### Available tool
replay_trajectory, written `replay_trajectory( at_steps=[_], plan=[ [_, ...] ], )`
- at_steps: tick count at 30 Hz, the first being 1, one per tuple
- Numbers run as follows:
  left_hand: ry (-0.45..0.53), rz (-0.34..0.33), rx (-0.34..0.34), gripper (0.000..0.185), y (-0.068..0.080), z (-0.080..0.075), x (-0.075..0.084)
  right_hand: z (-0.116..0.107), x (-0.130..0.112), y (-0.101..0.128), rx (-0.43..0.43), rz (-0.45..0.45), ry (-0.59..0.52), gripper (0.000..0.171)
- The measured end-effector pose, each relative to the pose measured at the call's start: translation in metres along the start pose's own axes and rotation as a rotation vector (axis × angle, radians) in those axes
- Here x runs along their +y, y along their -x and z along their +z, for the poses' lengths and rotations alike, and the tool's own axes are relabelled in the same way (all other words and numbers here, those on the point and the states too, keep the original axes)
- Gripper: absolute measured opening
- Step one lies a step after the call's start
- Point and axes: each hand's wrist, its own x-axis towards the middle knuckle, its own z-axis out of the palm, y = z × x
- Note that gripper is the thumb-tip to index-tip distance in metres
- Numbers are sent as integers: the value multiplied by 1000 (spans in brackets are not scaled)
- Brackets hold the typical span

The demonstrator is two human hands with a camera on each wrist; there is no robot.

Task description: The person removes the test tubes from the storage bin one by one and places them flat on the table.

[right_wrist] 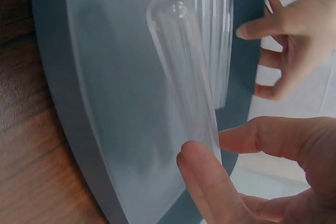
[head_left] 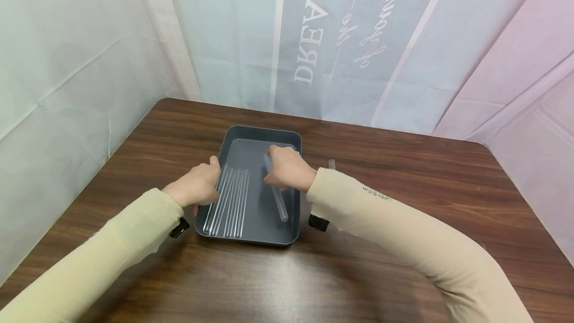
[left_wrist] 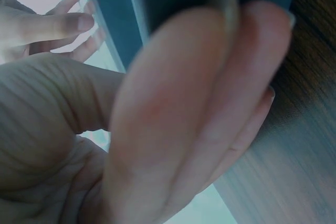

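Over the tray (head_left: 266,233) left fingers (left_wrist: 163,98) grip, right fingers (right_wrist: 202,169) pinch a slanting tube (right_wrist: 181,66), rounded end toward the wearer (head_left: 394,223).

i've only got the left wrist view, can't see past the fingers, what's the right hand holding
Observer: The right hand pinches a transparent, round-ended tube over the dark grey rectangular tray.
Operator: ok and is anything lying in the tray
Observer: Yes, the head view shows several transparent tubes lying side by side in its left half, near the left hand.
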Motion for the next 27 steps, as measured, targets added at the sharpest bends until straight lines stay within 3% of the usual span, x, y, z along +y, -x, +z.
replay_trajectory(
  at_steps=[7, 15, 27],
  plan=[
    [-2, -5, -7, 81, -1, 0, 2, -16, 3, 3, 8, 71, -7, 61],
    [14, -22, -23, 81, 2, -3, 4, -33, 12, 11, 37, 83, -58, 60],
    [17, -20, -24, 80, 2, -5, 7, -52, 42, 19, 77, 106, -2, 60]
  ],
)
